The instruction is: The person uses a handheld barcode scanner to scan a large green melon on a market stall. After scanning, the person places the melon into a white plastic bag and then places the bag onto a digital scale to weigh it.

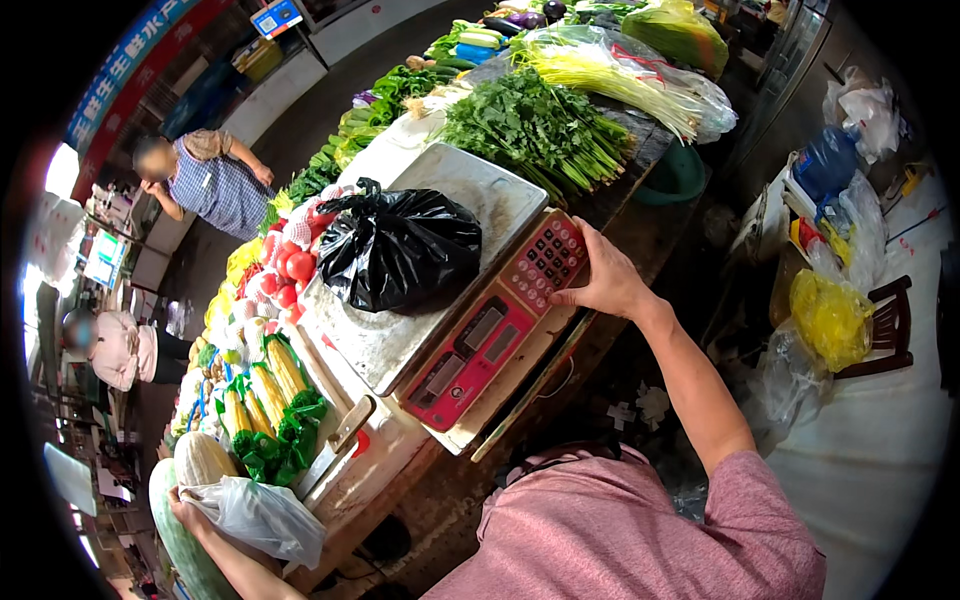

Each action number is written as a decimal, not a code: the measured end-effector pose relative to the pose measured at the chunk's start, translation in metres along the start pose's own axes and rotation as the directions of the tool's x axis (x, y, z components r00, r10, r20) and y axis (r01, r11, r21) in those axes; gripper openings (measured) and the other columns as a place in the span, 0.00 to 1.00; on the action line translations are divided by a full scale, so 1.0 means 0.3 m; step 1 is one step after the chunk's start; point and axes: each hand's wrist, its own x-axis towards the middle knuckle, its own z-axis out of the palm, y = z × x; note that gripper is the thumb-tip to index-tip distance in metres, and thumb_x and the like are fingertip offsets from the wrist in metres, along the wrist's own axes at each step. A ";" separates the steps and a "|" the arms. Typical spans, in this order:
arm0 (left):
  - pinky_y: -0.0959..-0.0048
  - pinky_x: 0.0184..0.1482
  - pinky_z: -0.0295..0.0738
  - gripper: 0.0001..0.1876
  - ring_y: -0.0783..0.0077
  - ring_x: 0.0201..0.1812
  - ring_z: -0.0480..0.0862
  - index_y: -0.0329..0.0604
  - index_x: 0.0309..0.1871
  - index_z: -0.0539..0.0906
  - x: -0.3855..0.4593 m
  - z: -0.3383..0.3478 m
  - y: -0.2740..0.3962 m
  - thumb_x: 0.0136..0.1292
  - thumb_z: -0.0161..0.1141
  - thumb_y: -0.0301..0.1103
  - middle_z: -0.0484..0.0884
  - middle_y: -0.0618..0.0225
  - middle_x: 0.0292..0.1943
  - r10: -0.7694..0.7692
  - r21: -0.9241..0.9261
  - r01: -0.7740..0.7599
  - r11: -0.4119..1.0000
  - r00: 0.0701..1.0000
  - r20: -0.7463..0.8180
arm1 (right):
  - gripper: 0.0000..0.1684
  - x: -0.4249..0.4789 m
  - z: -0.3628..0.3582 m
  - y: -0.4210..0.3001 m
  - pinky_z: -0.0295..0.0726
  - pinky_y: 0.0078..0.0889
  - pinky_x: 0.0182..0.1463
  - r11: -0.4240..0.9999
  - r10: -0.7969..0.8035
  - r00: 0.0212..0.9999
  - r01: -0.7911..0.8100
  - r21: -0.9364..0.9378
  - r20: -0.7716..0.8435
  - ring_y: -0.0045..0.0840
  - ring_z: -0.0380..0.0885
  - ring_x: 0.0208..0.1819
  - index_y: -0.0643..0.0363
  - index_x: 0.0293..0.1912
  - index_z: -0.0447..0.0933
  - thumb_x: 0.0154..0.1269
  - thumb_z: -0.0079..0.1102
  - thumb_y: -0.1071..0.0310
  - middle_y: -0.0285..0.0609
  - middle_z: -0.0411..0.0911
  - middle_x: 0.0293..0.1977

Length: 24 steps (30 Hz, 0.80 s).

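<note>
My right hand (609, 268) rests at the right end of a red electronic scale (480, 352), thumb over its keypad and the other fingers along the panel's edge. On the metal weighing pan (352, 337) sits a knotted black plastic bag (405, 247), its contents hidden. At lower left, my left hand (191, 516) touches a pale gourd or melon (201, 459) beside a long green winter melon (176, 517). A clear plastic bag (259, 517) partly covers that hand, so its grip is unclear. A knife (341, 442) lies between the plastic bag and the scale.
Corn cobs (270, 390) and tomatoes (292, 270) border the scale; bundled cilantro (540, 127) lies beyond it. A green basin (671, 176) stands under the stall's right edge. A wooden chair (889, 322) and plastic bags are at right. Two people stand across the aisle.
</note>
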 end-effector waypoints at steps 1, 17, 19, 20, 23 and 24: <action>0.72 0.36 0.72 0.08 0.78 0.32 0.75 0.39 0.44 0.83 -0.007 -0.001 -0.003 0.83 0.58 0.31 0.80 0.74 0.33 0.002 0.002 -0.002 1.000 1.000 0.000 | 0.74 -0.002 0.004 -0.008 0.75 0.51 0.78 0.999 0.003 1.000 -0.004 -0.038 -0.018 0.49 0.74 0.77 0.59 0.83 0.59 0.50 0.91 0.34 0.55 0.75 0.74; 0.72 0.37 0.73 0.09 0.78 0.33 0.76 0.39 0.44 0.83 0.003 -0.002 0.025 0.84 0.59 0.32 0.80 0.73 0.33 0.011 -0.009 -0.011 1.000 1.000 0.010 | 0.72 0.029 -0.016 -0.039 0.77 0.44 0.77 0.960 0.168 0.980 -0.188 0.208 0.109 0.44 0.77 0.75 0.63 0.81 0.61 0.49 0.93 0.39 0.55 0.77 0.72; 0.71 0.37 0.73 0.09 0.78 0.33 0.76 0.39 0.44 0.83 -0.013 -0.015 0.011 0.84 0.59 0.32 0.80 0.73 0.33 0.012 -0.014 -0.012 1.000 1.000 0.004 | 0.71 0.013 -0.004 -0.007 0.75 0.43 0.78 0.943 0.119 0.989 -0.142 0.300 0.093 0.43 0.76 0.77 0.63 0.83 0.59 0.55 0.90 0.38 0.55 0.75 0.75; 0.71 0.37 0.73 0.09 0.78 0.33 0.76 0.39 0.44 0.83 -0.011 -0.022 0.005 0.84 0.59 0.32 0.80 0.73 0.33 0.015 -0.017 -0.015 1.000 1.000 0.001 | 0.69 0.013 0.011 0.014 0.74 0.43 0.79 0.910 0.132 0.991 -0.131 0.394 0.024 0.43 0.75 0.77 0.64 0.84 0.59 0.58 0.88 0.38 0.55 0.75 0.76; 0.71 0.37 0.73 0.09 0.78 0.33 0.76 0.39 0.44 0.83 -0.011 0.000 0.030 0.84 0.59 0.32 0.80 0.73 0.33 0.028 -0.013 -0.028 1.000 1.000 0.010 | 0.52 -0.002 0.035 0.020 0.73 0.43 0.79 0.761 0.284 0.945 -0.118 0.637 -0.164 0.39 0.75 0.76 0.65 0.82 0.63 0.76 0.77 0.45 0.53 0.75 0.76; 0.71 0.37 0.73 0.09 0.77 0.33 0.76 0.39 0.44 0.83 -0.008 0.011 0.039 0.84 0.59 0.32 0.80 0.73 0.33 0.031 -0.012 -0.031 0.999 0.999 0.018 | 0.48 -0.015 0.067 0.046 0.73 0.42 0.78 0.724 0.301 0.918 -0.044 0.688 -0.257 0.38 0.76 0.75 0.65 0.81 0.65 0.78 0.75 0.46 0.53 0.76 0.75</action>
